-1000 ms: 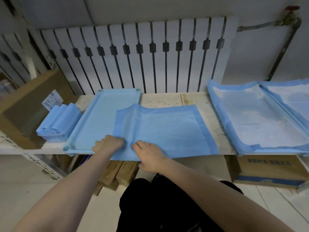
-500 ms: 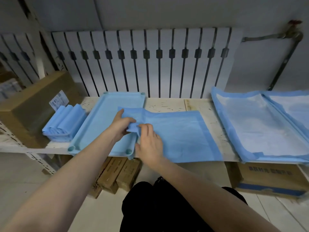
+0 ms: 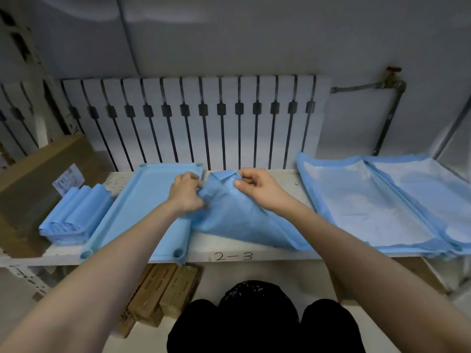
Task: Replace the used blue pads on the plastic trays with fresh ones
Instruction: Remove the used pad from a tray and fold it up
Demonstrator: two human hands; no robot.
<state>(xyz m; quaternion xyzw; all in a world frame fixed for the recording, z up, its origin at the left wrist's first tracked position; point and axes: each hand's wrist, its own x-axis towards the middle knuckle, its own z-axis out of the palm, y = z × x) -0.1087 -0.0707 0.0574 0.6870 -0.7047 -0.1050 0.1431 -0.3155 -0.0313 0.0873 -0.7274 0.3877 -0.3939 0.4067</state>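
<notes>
Nearest the camera: dark-clothed legs [image 3: 254,324], with both bare forearms reaching forward over them. Small boxes [image 3: 163,294] stand on the floor under the shelf [image 3: 280,256], whose front edge bears the handwritten mark [image 3: 233,256] "2-3".

On the shelf, left of centre: a blue plastic tray [image 3: 137,205], lying flat, its near corner jutting past the front edge. No pad lies in the part of it that shows.

Just right of the tray: one blue pad [image 3: 242,225], bunched and partly lifted. Its near part rests on the shelf and reaches the front edge; its left side touches the tray's right rim.

Left hand [image 3: 184,193]: fingers [image 3: 190,177] curled, gripping the gathered left edge of the pad over the tray's right rim. Right hand [image 3: 254,186]: thumb and curled fingers pinch the pad's raised far corner.

Left of the tray: a stack of folded pads [image 3: 76,215], touching a brown box [image 3: 30,179] with a white label [image 3: 68,179].

Right end of the shelf, well apart from the hands: spread pads [image 3: 356,200], overlapping, pale in the middle with blue borders.

Behind the shelf: a white radiator [image 3: 204,118] against the wall, and to its right a grey pipe [image 3: 390,115] with a red-handled valve [image 3: 393,72]
</notes>
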